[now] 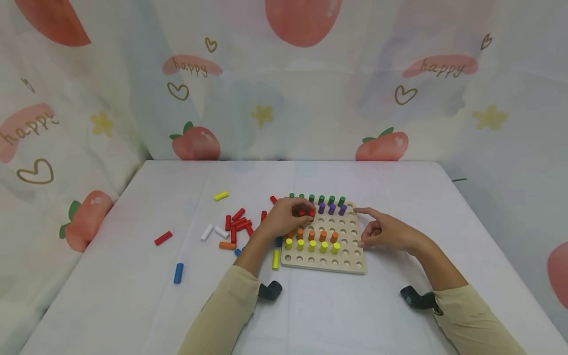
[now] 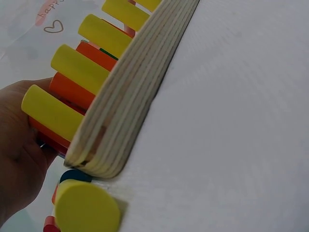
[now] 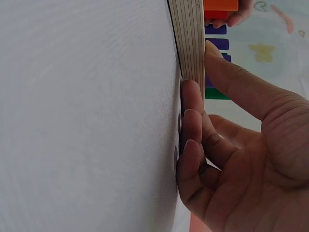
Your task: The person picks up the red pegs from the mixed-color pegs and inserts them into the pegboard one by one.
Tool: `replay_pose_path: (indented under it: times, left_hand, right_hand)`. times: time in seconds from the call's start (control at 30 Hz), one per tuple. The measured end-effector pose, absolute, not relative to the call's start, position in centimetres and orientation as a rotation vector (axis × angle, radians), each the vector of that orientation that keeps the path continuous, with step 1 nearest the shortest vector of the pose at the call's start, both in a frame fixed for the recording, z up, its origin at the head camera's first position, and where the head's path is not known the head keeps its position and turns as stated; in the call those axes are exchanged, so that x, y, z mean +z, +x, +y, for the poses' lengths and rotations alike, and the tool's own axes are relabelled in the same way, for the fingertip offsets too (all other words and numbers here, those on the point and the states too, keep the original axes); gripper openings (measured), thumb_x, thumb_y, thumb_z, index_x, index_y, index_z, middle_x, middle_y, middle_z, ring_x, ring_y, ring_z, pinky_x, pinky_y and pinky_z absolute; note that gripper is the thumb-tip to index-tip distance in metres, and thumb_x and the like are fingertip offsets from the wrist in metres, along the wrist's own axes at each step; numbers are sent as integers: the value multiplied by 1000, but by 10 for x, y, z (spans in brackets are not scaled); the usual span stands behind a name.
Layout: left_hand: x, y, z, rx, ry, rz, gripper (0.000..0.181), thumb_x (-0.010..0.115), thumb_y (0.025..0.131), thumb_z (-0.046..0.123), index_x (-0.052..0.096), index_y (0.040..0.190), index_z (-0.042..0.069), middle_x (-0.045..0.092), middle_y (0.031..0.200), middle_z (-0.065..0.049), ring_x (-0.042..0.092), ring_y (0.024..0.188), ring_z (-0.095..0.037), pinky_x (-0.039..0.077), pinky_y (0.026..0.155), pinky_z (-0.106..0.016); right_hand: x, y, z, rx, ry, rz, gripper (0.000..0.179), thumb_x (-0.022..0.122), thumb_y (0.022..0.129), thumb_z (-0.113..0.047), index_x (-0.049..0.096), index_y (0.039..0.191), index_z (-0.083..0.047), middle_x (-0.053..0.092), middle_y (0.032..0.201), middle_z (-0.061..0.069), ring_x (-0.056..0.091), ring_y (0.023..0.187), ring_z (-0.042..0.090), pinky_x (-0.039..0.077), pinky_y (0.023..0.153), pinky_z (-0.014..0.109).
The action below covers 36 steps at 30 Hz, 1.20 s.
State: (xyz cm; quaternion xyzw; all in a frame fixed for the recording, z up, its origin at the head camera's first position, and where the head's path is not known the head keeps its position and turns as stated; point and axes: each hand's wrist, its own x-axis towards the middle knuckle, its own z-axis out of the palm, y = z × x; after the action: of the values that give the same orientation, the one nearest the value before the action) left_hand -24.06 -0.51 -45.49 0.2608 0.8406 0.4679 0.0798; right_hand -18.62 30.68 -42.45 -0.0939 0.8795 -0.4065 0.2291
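Observation:
A wooden pegboard (image 1: pixel 350 266) lies on the table, with rows of yellow pegs (image 1: pixel 312 245), orange pegs (image 1: pixel 312 235), purple pegs (image 1: pixel 332 209) and green pegs (image 1: pixel 331 199) standing in its holes. Over the board's left side, my left hand (image 1: pixel 284 217) pinches a red peg (image 1: pixel 312 213) between thumb and fingertips. Another red peg shows beside it, partly behind the fingers. In the left wrist view that hand (image 2: pixel 19 150) is mostly behind yellow and orange pegs. At the board's right edge, my right hand (image 1: pixel 390 231) holds the rim, thumb on the near part, index finger at the far corner.
Left of the board lie loose red pegs (image 1: pixel 233 234), white pegs (image 1: pixel 206 232), an orange peg (image 1: pixel 228 245) and a yellow peg (image 1: pixel 275 260). Farther out are a blue peg (image 1: pixel 178 273), a red peg (image 1: pixel 163 238) and a yellow peg (image 1: pixel 221 196). A printed cloth hangs behind the table.

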Motion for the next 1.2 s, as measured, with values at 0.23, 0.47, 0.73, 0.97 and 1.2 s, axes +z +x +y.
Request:
replay_pose_path:
  times: [0.23,0.47,0.73,0.97,1.2]
  left_hand:
    - [-451,-240,-7,1389,798,2505,22,77,96,15,75,118,16,72,106,9,64,97,-9,53,88,-24]
    - [-445,-241,-11,1367,822,2514,26,77,96,14,75,121,14,73,109,7,64,99,-9,53,88,-23]
    - [-439,-240,-18,1394,851,2484,24,77,96,14,75,120,15,72,110,9,65,101,-8,52,92,-24]
    - [-437,-244,-28,1457,863,2441,26,77,96,14,74,121,11,73,110,9,66,103,-9,53,93,-26]
    - [-435,-247,-38,1521,870,2412,24,76,97,13,75,121,11,73,111,8,67,102,-10,54,93,-29]
  right_hand:
    - [-425,-186,308,-1119,-255,2421,94,85,87,-16,28,161,-8,66,89,8,57,82,25,46,74,34]
    - [-424,-186,307,-1114,-250,2427,94,85,87,-16,28,161,-8,66,88,8,57,81,25,46,73,34]
    - [-425,-186,306,-1097,-239,2439,95,86,87,-18,28,161,-8,66,88,7,56,80,24,45,69,32]
    - [-424,-185,306,-1100,-247,2433,94,85,87,-17,28,161,-8,65,88,8,56,80,24,45,67,31]
    - [-424,-185,306,-1105,-248,2426,94,85,88,-17,27,161,-7,65,88,8,57,81,24,46,69,32]
